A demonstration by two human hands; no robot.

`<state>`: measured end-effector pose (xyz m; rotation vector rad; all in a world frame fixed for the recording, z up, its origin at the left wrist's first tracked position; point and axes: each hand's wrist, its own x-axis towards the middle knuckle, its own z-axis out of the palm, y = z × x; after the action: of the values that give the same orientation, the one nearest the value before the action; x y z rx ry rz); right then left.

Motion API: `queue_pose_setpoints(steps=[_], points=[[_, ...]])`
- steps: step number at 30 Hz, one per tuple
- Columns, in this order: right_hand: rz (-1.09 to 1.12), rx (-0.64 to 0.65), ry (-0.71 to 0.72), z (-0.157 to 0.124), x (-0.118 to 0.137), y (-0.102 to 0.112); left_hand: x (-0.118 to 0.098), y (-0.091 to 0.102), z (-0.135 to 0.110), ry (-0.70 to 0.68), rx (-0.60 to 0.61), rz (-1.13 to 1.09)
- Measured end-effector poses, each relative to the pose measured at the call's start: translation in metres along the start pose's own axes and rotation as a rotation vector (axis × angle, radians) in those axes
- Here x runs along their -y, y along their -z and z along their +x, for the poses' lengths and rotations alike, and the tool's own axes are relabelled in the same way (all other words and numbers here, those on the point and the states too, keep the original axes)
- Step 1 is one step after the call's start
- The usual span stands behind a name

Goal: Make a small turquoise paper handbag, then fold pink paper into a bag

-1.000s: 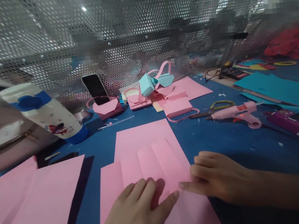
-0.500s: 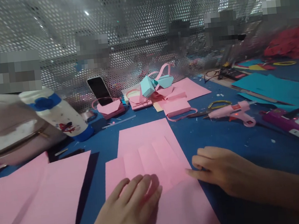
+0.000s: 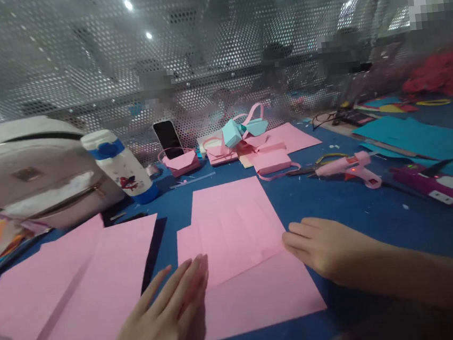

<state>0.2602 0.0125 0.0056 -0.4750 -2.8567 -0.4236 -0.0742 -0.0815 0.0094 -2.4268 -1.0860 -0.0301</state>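
Observation:
A creased pink paper with several parallel fold lines lies over a larger flat pink sheet on the blue table. At the creased paper's lower left edge rests my left hand, palm down with its fingers stretched out. My right hand is at the right edge of the papers, its fingers bent and closed together on the creased paper's corner. The thumb of that hand is hidden beneath it.
More pink sheets lie left. Behind stand a bottle, a backpack, a phone and small pink paper bags. To the right are a pink glue gun, a purple power strip and blue paper.
My left hand has slid left, off the middle of the creased paper to its edge, and its fingers straightened. My right index finger has drawn in from pointing. The view has shifted left.

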Motion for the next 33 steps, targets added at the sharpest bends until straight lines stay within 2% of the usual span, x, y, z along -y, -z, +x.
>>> queue_pose_setpoints(steps=[7, 11, 14, 19, 21, 24, 25, 29, 33], points=[[-0.024, 0.155, 0.01, 0.006, 0.005, 0.015, -0.014, 0.0, -0.034, 0.189, -0.006, -0.029], [-0.034, 0.258, -0.017, 0.007, 0.007, 0.022, -0.014, 0.008, -0.034, 0.181, 0.063, 0.001], [-0.048, 0.242, -0.072, 0.002, 0.008, 0.023, -0.009, 0.008, -0.03, 0.169, 0.061, 0.055], [-0.011, 0.101, -0.087, 0.001, 0.012, 0.025, -0.003, 0.004, -0.021, 0.204, -0.113, 0.174], [0.026, 0.072, -0.049, 0.005, 0.014, 0.025, -0.008, 0.008, -0.011, 0.152, -0.186, 0.158], [0.08, 0.082, 0.009, 0.013, 0.018, 0.023, -0.021, 0.016, 0.011, -0.083, -0.273, 0.113], [0.087, 0.088, 0.018, 0.016, 0.019, 0.021, -0.026, 0.017, 0.018, -0.199, -0.249, 0.141], [0.094, 0.089, 0.014, 0.021, 0.018, 0.012, -0.037, 0.011, 0.036, -0.192, -0.264, 0.113], [0.121, 0.063, 0.022, 0.018, 0.011, 0.006, -0.031, -0.002, 0.031, -0.199, -0.268, 0.084]])
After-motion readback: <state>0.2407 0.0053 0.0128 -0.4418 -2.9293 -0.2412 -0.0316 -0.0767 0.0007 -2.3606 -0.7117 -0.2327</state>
